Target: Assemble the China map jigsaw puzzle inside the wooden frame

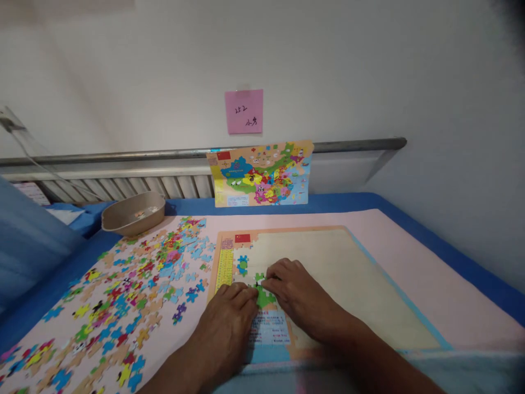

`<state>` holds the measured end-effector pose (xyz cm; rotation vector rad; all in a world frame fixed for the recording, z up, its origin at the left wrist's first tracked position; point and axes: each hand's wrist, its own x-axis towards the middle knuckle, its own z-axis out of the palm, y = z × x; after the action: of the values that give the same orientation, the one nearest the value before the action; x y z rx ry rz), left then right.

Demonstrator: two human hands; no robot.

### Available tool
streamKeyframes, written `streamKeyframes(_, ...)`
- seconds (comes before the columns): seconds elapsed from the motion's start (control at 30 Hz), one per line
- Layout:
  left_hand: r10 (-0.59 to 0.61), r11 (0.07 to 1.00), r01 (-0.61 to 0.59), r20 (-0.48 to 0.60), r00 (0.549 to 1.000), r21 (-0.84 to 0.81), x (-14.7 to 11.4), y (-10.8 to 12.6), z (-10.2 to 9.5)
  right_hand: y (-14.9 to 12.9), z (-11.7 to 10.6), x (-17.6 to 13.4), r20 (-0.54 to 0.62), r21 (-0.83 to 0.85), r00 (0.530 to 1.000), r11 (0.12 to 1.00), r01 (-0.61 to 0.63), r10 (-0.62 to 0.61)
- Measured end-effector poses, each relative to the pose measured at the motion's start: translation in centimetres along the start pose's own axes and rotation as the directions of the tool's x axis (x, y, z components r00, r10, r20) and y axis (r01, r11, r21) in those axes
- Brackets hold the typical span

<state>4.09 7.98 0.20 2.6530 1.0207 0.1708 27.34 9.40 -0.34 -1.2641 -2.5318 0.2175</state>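
Note:
A jigsaw board (353, 284) lies before me, its frame partly filled along the left side. My right hand (301, 295) is closed, thumb and fingertips pinched at a green puzzle piece (260, 278) with a small dark-and-white picture. My left hand (229, 314) lies across the board's left edge, fingers bent and pressed together, their tips by the joined green pieces (266, 299); whatever they hold is hidden. Above the hands, a small blue-and-green piece group (243, 265) sits inside the frame. Below the green pieces is a printed text panel (270, 326), partly covered by my left hand.
Many loose puzzle pieces (118, 301) spread over the pink surface on the left. A beige basin (134, 213) holding a few pieces stands at the back left. A colourful map sheet (260, 175) hangs from the metal rail (361, 145), below a pink note (244, 112).

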Motion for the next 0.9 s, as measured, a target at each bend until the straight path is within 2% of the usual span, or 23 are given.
streamKeyframes(0.6, 0.002, 1.000, -0.002, -0.012, 1.000, 0.001, 0.1, 0.0, -0.2, 0.0, 0.1, 0.0, -0.007, 0.001, 1.000, 1.000, 0.013, -0.013)
streamKeyframes(0.77, -0.008, 0.991, -0.014, -0.158, 0.987, -0.132, -0.2, -0.3, -0.2, -0.1, -0.3, 0.1, -0.031, 0.018, 1.000, 1.000, -0.006, 0.006)
streamKeyframes(0.83, -0.025, 0.988, -0.016, -0.267, 0.963, -0.152, -0.2, -0.8, -0.2, 0.0, -0.3, 0.1, -0.071, 0.040, 0.997, 0.999, -0.028, 0.031)
streamKeyframes(0.9, -0.047, 0.992, -0.004, -0.397, 0.916, -0.127, -0.4, -1.5, -0.4, 0.2, -0.2, 0.1, -0.125, 0.061, 0.989, 0.996, -0.069, 0.076)
